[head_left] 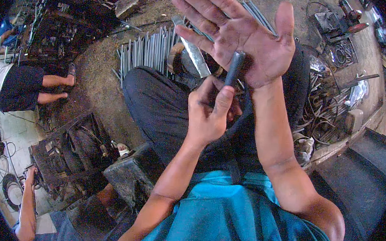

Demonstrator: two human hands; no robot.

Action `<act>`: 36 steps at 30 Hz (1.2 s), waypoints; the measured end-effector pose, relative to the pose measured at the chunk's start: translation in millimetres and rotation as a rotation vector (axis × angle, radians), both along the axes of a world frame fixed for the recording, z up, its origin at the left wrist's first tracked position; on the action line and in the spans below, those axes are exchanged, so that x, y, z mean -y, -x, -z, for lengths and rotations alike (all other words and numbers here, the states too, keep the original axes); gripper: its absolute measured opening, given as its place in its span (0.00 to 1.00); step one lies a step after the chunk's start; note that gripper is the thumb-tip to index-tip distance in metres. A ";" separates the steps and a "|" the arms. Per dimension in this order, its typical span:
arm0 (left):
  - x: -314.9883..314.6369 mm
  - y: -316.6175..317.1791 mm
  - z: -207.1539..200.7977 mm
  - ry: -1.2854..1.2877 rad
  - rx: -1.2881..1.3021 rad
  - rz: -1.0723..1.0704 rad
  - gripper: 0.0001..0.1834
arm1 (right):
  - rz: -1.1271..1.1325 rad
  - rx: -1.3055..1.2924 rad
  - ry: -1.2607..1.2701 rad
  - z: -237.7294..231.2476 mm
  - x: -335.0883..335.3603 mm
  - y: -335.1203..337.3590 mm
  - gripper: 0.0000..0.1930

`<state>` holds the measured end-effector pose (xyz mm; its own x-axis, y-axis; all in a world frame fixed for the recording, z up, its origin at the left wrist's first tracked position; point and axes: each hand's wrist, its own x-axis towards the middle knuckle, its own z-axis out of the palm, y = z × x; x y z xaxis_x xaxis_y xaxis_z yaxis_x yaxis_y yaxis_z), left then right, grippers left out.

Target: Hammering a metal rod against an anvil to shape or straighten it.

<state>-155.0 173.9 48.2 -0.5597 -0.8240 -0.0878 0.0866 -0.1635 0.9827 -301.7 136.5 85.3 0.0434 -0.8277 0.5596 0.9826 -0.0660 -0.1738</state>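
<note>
My left hand is closed around a dark cylindrical handle, whose rounded end sticks up past my thumb. The rest of what the handle belongs to is hidden by my fist. My right hand is open, palm up, with fingers spread and nothing on it. The handle's end overlaps the heel of that palm in view; whether they touch I cannot tell. Just left of it, a shiny flat metal strip slants down to my left knuckles. I cannot tell whether it joins the handle.
Several grey metal rods lie side by side beyond my left knee. Scrap metal is heaped at the right, below a motor-like machine. A person in dark shorts is at the far left. Another person's arm reaches in lower left.
</note>
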 end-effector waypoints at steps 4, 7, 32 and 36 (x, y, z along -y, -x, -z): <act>4.4 -2.5 -6.1 0.217 0.117 0.038 0.21 | 0.012 -0.007 -0.094 -10.5 -6.7 -4.7 0.48; 3.2 -0.6 -6.2 0.202 0.101 0.044 0.23 | 0.002 0.009 -0.062 -1.6 -1.3 -0.9 0.47; 129.2 -67.0 -10.7 -0.571 -1.085 -0.651 0.27 | 0.035 0.009 -0.025 7.1 3.3 -0.9 0.47; 130.3 -67.0 -3.8 -0.583 -1.110 -0.720 0.21 | 0.054 0.040 0.030 8.7 6.7 -0.9 0.47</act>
<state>-88.0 43.5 52.0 -0.0477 -0.9503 -0.3076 0.9809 -0.1027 0.1652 -300.9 129.8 76.6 -0.0239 -0.8111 0.5844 0.9835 -0.1240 -0.1318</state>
